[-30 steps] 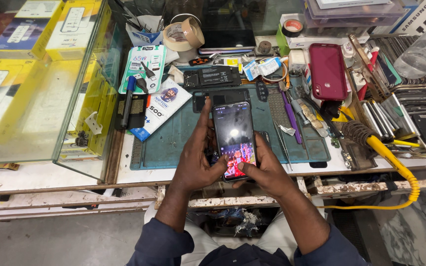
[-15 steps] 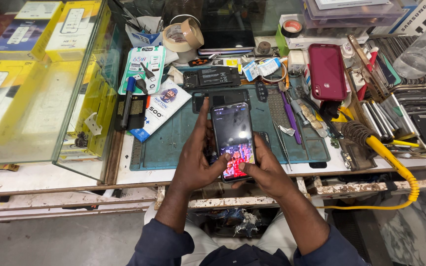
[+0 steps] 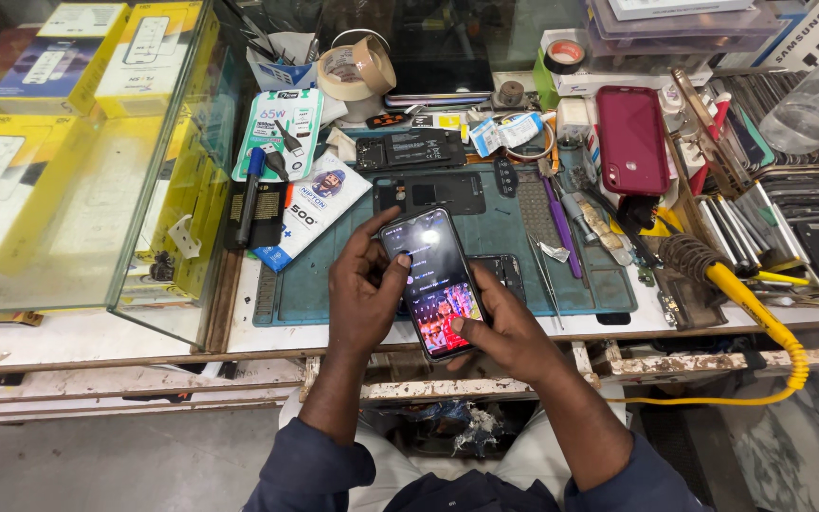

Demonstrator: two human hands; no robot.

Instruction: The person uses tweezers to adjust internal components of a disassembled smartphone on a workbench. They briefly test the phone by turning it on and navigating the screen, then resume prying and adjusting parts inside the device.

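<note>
- Left hand [image 3: 364,301] grips the phone [image 3: 431,282] along its left edge, thumb resting on the lit screen; likely steadying it for reading.
- Right hand [image 3: 509,332] closes on the lower right corner, thumb on the glass.
- Phone is held between both hands, tilted, just above the green mat [image 3: 353,275].
- Tweezers [image 3: 544,281] lie just right; red phone [image 3: 632,140] sits farther back on the surface [image 3: 267,332].

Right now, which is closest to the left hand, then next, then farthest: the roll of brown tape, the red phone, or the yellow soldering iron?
From the left hand, in the head view:
1. Roll of brown tape, straight ahead at the back of the bench.
2. Red phone, far right, toward the back.
3. Yellow soldering iron, at the right edge of the green mat.
</note>
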